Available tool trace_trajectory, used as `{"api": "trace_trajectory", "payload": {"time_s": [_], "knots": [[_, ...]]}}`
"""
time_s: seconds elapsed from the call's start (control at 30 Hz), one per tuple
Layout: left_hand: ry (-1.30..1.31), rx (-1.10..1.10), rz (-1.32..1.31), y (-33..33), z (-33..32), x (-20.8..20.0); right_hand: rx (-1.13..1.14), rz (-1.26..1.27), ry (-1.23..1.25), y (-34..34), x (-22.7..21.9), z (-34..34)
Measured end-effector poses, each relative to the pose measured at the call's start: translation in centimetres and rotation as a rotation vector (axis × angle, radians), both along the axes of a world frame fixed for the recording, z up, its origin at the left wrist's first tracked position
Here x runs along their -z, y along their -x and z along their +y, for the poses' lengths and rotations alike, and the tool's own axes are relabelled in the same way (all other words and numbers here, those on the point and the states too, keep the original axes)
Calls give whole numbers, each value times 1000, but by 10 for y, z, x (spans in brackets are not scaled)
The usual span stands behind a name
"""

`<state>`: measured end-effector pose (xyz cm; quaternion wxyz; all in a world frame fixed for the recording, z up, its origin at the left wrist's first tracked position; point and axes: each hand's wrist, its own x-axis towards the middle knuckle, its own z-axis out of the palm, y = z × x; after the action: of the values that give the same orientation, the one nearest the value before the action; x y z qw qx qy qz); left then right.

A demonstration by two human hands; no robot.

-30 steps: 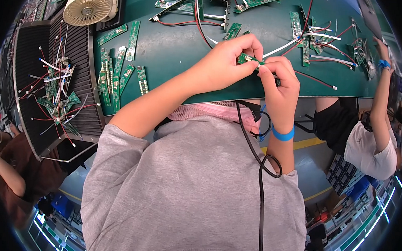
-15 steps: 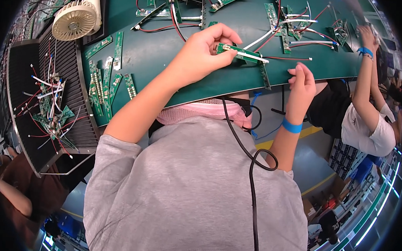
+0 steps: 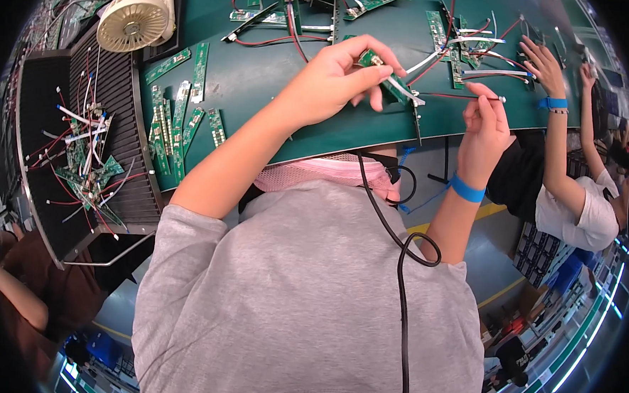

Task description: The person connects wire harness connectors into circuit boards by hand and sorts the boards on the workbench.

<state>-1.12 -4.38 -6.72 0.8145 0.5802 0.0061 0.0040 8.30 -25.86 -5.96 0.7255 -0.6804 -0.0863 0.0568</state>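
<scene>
Green circuit board [image 3: 397, 93] partly covered by left hand [image 3: 345, 77]. Board pile [image 3: 380, 2] cut off at top edge. Black cable [image 3: 402, 315] runs out at lower edge. Co-worker's far hand [image 3: 587, 75] blurred.

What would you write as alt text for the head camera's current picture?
A person's left hand holds a green circuit board over a dark green table; the right hand is at a thin wire, grip unclear. More boards lie about; at left are a cream fan and a dark ribbed tray of wired boards.
</scene>
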Motion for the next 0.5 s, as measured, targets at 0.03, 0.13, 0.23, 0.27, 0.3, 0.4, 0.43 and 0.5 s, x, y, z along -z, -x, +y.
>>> {"api": "trace_trajectory", "payload": {"time_s": [0.03, 0.13, 0.23, 0.27, 0.3, 0.4, 0.43, 0.5], "knots": [[52, -9, -7, 0, -1, 0, -85, -40, -24, 5, -5, 3], [109, -4, -50, -3, -2, 2, -316, -37, 4, 14, -14, 10], [103, -21, -68, -2, -1, 4, -555, 46, -38, 19, -28, 26], [85, -6, -38, -1, 0, 3, -574, 18, 33, 19, -31, 31], [68, 9, -9, 0, 1, 2, -591, -11, 106, 19, -32, 36], [-29, -11, 56, -1, 1, 2, -582, -265, 256, 18, -27, 48], [-94, -13, 103, 0, 0, 1, -571, -338, 312, 19, -25, 51], [-170, -42, 119, 2, -1, 2, -571, -298, 288, 26, -29, 56]]}}
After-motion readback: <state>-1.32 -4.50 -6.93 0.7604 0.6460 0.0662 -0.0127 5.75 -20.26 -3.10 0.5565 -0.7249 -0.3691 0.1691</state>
